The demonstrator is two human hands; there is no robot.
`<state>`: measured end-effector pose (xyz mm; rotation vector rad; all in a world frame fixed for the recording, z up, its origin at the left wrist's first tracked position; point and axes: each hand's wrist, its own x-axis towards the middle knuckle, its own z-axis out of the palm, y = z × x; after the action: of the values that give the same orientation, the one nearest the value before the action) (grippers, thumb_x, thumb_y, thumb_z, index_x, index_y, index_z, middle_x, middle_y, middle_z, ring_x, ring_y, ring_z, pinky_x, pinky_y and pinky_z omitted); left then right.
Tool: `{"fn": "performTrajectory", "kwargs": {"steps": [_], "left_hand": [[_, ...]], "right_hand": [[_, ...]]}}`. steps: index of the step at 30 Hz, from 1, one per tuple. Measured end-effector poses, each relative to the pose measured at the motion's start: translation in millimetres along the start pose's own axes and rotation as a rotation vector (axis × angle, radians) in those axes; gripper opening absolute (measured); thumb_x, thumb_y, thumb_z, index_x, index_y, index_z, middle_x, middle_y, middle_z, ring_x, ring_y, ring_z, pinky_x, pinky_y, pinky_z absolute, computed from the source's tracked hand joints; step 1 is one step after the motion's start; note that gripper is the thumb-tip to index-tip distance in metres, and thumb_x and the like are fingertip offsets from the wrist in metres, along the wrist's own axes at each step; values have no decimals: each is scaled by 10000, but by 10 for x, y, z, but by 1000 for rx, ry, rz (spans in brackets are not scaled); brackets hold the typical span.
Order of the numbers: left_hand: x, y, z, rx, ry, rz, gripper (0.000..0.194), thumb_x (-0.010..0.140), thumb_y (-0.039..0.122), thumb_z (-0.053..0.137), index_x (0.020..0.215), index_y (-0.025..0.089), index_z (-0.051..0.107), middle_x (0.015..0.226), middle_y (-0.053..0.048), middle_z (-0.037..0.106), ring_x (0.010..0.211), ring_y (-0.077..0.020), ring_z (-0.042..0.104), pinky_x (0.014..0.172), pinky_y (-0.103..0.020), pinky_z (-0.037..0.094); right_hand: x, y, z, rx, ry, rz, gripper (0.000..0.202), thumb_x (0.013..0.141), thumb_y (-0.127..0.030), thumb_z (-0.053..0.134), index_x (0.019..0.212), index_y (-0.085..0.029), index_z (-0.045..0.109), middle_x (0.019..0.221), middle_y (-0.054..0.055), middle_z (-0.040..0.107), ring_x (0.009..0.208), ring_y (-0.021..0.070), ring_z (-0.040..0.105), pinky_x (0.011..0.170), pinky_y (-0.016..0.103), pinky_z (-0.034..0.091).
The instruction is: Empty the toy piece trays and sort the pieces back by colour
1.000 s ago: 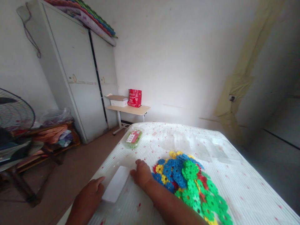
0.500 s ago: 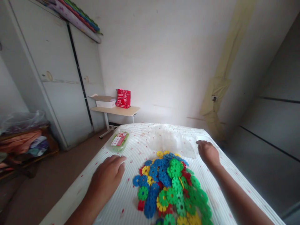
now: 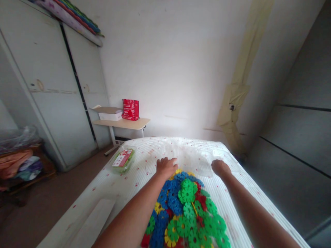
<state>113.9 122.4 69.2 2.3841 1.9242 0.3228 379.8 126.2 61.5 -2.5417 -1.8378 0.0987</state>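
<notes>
A pile of flower-shaped plastic building discs [image 3: 190, 210] in green, blue, yellow and red lies in front of me. My left hand [image 3: 167, 167] reaches over the pile's far left edge, fingers apart and nothing in them. Just beyond the pile, a clear see-through plastic container [image 3: 191, 160] lies on the cloth between my hands; its outline is faint. At its right edge is my right hand [image 3: 221, 167], with curled fingers. Whether those fingers grip the plastic is hidden.
A lidded clear box with green produce [image 3: 122, 159] sits at the left on the white patterned tablecloth [image 3: 139, 186]. A pale flat strip [image 3: 94, 220] lies at the near left. Behind stands a small table [image 3: 129, 123] bearing a red bag [image 3: 130, 109] and a white box [image 3: 110, 114].
My left hand has moved right and forward, from beside the pile to its far edge. My right hand has shifted slightly nearer to me. The view has turned a little to the right.
</notes>
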Motion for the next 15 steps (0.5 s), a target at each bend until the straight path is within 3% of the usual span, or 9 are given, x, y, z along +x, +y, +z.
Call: {"fn": "performTrajectory", "kwargs": {"steps": [6,9,12,15], "left_hand": [[53,145,112,-21,60,2,407,855,442,340,1213,332,501,1076,-64,649,1041,-250,564,1021,-529,173],[58,190,114,-41,74,-10,451,863,425,320,1274,275,428,1032,-82,661,999,-257,583,1017,-562,145],[61,224,111,-62,56,19,496,862,435,320,1344,316,329,1040,-70,660,973,-248,599,1004,-570,169],[61,260,121,-76,13,61,423,868,449,293,1240,360,475,1020,-60,669,959,-246,607,980,-579,207]], "right_hand": [[-22,46,-22,-1,-21,-1,304,859,-140,404,1028,-103,654,1081,194,645,1003,264,624,789,325,482],[-47,79,-58,0,-27,8,302,861,-151,405,1026,-114,655,1072,189,649,986,260,633,777,332,488],[-61,112,-81,-2,-25,13,299,857,-160,415,1031,-120,656,1061,191,652,970,250,641,768,333,493],[-60,150,-84,-2,-23,17,307,861,-165,406,1024,-111,660,1057,192,653,973,247,640,757,326,495]]}}
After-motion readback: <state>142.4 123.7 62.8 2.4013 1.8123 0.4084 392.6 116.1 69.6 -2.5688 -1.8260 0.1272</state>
